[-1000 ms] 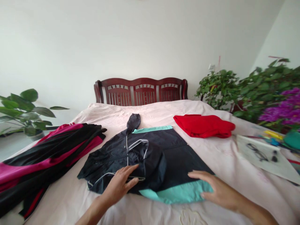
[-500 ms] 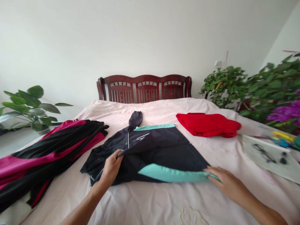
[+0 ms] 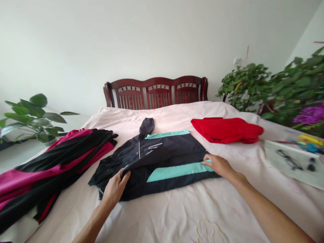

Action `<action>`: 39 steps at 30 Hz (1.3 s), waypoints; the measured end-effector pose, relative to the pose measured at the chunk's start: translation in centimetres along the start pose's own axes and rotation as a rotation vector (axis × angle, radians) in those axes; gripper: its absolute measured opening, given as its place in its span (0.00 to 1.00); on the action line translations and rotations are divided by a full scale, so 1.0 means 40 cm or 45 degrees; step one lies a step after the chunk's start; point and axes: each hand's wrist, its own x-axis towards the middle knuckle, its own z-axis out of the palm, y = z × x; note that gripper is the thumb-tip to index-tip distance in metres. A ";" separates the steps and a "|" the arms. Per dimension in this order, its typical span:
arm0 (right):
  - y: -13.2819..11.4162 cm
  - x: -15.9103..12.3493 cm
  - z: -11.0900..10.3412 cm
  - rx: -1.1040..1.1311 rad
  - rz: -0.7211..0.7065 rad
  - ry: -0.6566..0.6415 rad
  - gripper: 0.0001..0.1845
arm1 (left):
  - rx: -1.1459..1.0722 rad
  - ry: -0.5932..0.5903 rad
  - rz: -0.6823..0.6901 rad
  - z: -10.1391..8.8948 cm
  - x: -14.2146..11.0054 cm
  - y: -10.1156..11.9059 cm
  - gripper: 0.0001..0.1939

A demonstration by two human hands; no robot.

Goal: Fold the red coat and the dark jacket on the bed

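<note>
A black jacket (image 3: 177, 150) with mint-green side panels and white piping lies spread on the bed in front of me, its collar end towards the left. My left hand (image 3: 117, 184) pinches a raised black fold near the shoulder, which slants up over the chest. At the hem end, my right hand (image 3: 219, 165) grips the edge where the near mint-green panel ends. That panel now rests on top of the jacket body. One dark sleeve (image 3: 146, 126) sticks out towards the headboard. The other sleeve I cannot make out.
Black and magenta clothes (image 3: 58, 168) are heaped on the left. A folded red garment (image 3: 226, 130) lies at the right, beyond a pale sheet (image 3: 275, 148) with glasses (image 3: 290, 160) on it. The wooden headboard (image 3: 159, 92) stands behind, with plants (image 3: 244, 86) on both sides.
My right hand has moved up and left with the hem, folding the mint-green edge inward over the jacket. My left hand keeps its fold, shifted slightly down and left.
</note>
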 end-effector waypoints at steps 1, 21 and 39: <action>0.002 0.001 0.004 -0.010 0.011 0.015 0.08 | 0.075 -0.062 0.053 -0.008 -0.005 0.005 0.21; -0.010 -0.012 0.021 -0.257 -0.001 0.210 0.09 | 0.038 -0.386 0.014 -0.108 -0.021 -0.088 0.18; -0.162 -0.054 0.172 -0.247 -0.279 0.184 0.31 | 0.522 -0.183 -0.172 -0.057 -0.053 -0.096 0.22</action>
